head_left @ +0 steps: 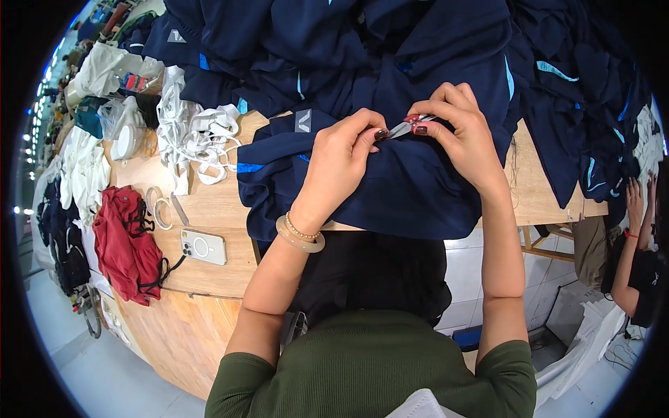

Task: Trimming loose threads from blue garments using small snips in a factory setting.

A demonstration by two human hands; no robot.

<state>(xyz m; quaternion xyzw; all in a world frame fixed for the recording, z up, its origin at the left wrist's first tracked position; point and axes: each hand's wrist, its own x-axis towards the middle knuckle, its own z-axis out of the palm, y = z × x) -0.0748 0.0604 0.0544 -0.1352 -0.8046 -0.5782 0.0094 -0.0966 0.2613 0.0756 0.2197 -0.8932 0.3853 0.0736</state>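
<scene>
A navy blue garment (390,195) with bright blue strips and a grey patch lies bunched in front of me at the table's edge. My left hand (341,151) is closed, thumb and fingers pinching the garment's cloth near its upper edge. In my right hand (461,132) are small thread snips (401,129) with silver blades and red at the grip. Their blades point left toward my left fingertips, close against the cloth. The exact spot between the blades is too small to make out.
A large heap of navy garments (432,49) covers the table's far side. White straps (209,132), a red bag (125,240), tape rolls (162,211) and a phone (203,246) lie to the left. Another person's arm (629,251) shows at far right.
</scene>
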